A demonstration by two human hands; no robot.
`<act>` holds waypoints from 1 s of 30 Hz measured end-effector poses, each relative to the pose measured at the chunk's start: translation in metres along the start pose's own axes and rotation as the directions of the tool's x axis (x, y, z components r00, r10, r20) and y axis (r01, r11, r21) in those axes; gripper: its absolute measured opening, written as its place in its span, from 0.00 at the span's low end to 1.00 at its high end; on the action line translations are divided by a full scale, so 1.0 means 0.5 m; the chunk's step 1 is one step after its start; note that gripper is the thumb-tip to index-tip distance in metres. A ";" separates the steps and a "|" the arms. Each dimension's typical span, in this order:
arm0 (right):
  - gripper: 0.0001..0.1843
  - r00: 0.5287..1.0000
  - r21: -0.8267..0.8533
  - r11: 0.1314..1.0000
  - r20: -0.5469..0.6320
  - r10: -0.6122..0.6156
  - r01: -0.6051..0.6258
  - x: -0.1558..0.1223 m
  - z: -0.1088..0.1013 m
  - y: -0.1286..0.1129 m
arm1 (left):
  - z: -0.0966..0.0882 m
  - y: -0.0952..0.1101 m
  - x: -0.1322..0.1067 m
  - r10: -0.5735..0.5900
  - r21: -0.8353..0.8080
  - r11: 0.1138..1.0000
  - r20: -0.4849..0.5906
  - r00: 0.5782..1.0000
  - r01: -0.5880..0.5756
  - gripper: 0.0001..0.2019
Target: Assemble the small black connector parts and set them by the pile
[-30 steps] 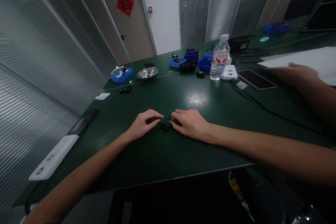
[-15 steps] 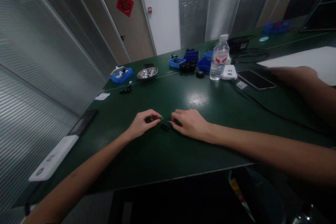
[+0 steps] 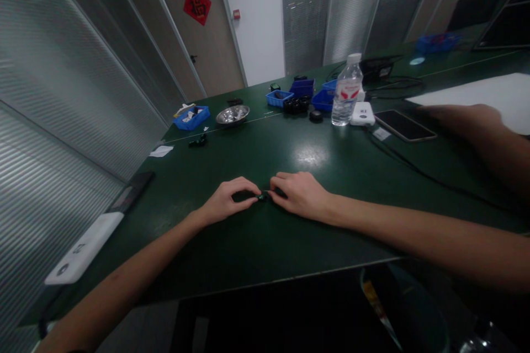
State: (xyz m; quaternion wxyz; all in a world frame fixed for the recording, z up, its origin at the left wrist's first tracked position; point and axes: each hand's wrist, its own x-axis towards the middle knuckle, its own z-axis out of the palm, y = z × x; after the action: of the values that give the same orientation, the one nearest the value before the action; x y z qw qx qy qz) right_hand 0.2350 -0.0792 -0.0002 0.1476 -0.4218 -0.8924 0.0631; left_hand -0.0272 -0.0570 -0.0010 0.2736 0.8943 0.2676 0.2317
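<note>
Over the green tabletop, my left hand (image 3: 229, 198) pinches a small dark part with a green glint (image 3: 261, 197) between thumb and fingertips. It is too small for me to tell its kind. Just to its right, my right hand (image 3: 300, 194) rests on the table with thumb and forefinger together. From that pinch a thin, pale, pin-like piece (image 3: 266, 192) points left toward the dark part. Whether the two pieces touch, I cannot tell.
Farther back stand a metal bowl (image 3: 233, 116), a blue basket (image 3: 191, 118), small dark parts (image 3: 198, 141) and a water bottle (image 3: 348, 91). A phone (image 3: 404, 124) and a cable lie to the right, near another person's arm (image 3: 488, 127). A white power bank (image 3: 85, 248) lies left.
My left hand has shifted slightly right and down, bringing its fingertips to the dark part between the hands. My right hand has stayed in place with the thin piece.
</note>
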 end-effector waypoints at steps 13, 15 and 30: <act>0.12 1.000 0.012 1.000 0.007 -0.012 0.011 -0.005 -0.001 0.005 | -0.102 -0.150 -0.035 -0.361 0.185 0.884 -0.316 0.877 0.430 0.18; 0.12 1.000 0.023 1.000 0.010 -0.015 0.015 -0.006 -0.002 0.005 | -0.131 -0.189 -0.052 -0.439 0.184 0.819 -0.408 0.800 0.544 0.19; 0.12 0.999 0.025 0.999 -0.001 -0.036 0.036 -0.007 -0.001 0.006 | -0.324 -0.353 -0.237 -0.581 -0.024 0.378 -0.785 0.217 0.925 0.18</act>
State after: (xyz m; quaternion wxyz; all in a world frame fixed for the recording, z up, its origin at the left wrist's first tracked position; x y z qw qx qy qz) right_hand 0.2394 -0.0798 -0.0012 0.1540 -0.4040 -0.8989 0.0715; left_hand -0.2688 0.0551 -0.0208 0.0129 0.5088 0.8066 0.3005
